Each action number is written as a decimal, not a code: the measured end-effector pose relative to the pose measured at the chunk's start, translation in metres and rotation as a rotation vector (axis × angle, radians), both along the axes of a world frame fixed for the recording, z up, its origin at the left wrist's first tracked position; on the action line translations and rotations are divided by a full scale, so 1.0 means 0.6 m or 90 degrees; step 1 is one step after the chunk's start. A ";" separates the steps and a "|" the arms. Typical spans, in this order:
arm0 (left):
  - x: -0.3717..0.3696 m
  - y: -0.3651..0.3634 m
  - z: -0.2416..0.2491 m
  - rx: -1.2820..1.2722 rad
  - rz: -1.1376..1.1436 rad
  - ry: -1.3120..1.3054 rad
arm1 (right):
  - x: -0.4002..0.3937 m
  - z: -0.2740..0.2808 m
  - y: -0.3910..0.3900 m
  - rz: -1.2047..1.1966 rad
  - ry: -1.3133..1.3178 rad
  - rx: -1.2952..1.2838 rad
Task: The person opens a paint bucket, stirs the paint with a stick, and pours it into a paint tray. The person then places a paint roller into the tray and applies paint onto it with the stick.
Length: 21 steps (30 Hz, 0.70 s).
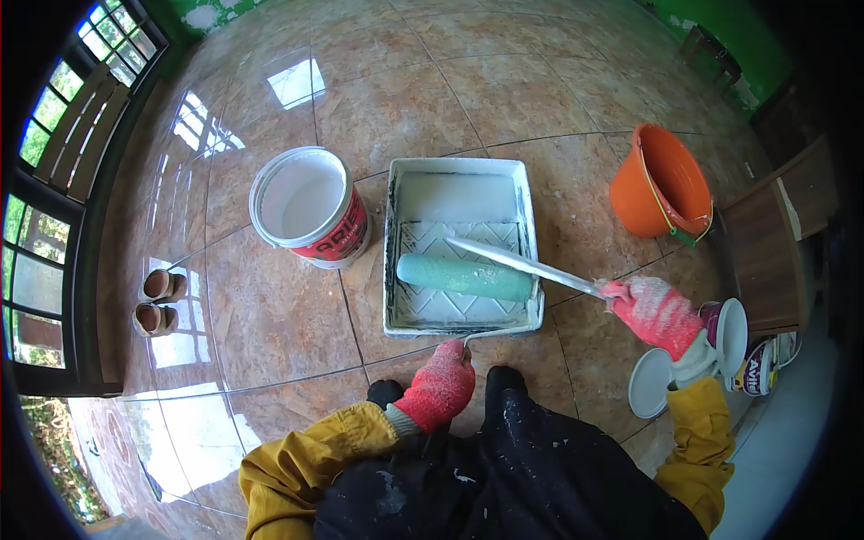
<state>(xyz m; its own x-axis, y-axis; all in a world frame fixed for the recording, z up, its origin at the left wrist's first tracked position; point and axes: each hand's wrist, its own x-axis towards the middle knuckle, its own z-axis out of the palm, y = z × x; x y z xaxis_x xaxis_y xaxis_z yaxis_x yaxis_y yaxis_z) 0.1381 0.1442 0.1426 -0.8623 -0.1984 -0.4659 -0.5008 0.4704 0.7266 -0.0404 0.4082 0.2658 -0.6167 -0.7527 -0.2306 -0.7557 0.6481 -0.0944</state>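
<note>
A white paint tray (393, 243) lies on the tiles in front of me, with white paint in its far end. The pale green paint roller (463, 277) rests across the tray's ridged part, its wire frame bending round the near right corner. My left hand (439, 387), in a red glove, is closed round the roller's handle below the tray. Right of the tray my right hand (655, 313), also gloved, grips a long, white paint-coated stick (531, 266). The stick slants over the roller, its far tip above the tray's ridges.
A paint bucket (337, 236) stands left of the tray, an orange bucket (643, 198) to the right. By my right forearm are a white lid (650, 383) and small paint cans (756, 369). Two brown shoes (155, 301) sit near the windows. A wooden cabinet (765, 261) borders the right.
</note>
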 end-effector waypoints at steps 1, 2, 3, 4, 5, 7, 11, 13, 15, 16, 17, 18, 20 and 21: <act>0.001 0.002 0.000 -0.001 0.000 0.001 | -0.005 -0.022 -0.002 -0.025 0.001 -0.031; 0.002 0.004 0.001 0.006 0.004 -0.016 | -0.007 -0.032 -0.006 -0.050 0.001 -0.062; 0.004 0.005 0.001 0.012 0.008 -0.034 | -0.006 -0.026 -0.014 -0.084 -0.027 -0.062; 0.005 0.005 -0.002 0.009 0.008 -0.034 | -0.007 -0.021 -0.012 -0.084 -0.027 -0.065; 0.006 0.005 -0.009 0.013 0.007 -0.057 | -0.011 -0.017 -0.008 -0.049 -0.006 -0.048; 0.008 0.007 -0.018 0.019 0.007 -0.080 | -0.014 0.003 0.000 -0.012 0.016 -0.030; -0.007 0.014 -0.036 0.042 0.025 -0.051 | -0.008 0.024 0.013 -0.006 0.001 -0.006; -0.015 0.014 -0.036 0.061 0.033 -0.071 | 0.001 0.010 0.007 -0.010 0.060 -0.018; -0.009 0.014 -0.057 0.073 0.022 -0.070 | -0.001 -0.041 0.008 0.012 0.125 -0.037; -0.006 0.012 -0.068 0.085 0.012 -0.072 | -0.005 -0.068 0.006 0.035 0.186 -0.057; -0.008 0.007 -0.065 0.083 0.012 -0.070 | -0.007 -0.091 -0.006 -0.006 0.196 -0.016; -0.011 0.001 -0.060 0.075 -0.017 -0.082 | -0.007 -0.107 -0.021 -0.005 0.198 -0.017; -0.011 -0.008 -0.061 0.068 -0.044 -0.093 | -0.008 -0.135 -0.052 -0.237 0.035 -0.100; -0.009 -0.013 -0.068 -0.005 -0.098 -0.046 | -0.009 -0.151 -0.063 -0.239 -0.053 -0.205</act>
<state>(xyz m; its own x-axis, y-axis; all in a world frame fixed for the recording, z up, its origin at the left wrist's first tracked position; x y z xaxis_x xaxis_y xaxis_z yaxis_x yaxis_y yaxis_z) 0.1327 0.1364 0.1021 -0.8468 -0.0701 -0.5273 -0.4736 0.5509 0.6872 -0.0457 0.3703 0.1751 -0.8479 -0.5237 -0.0828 -0.4577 0.8017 -0.3844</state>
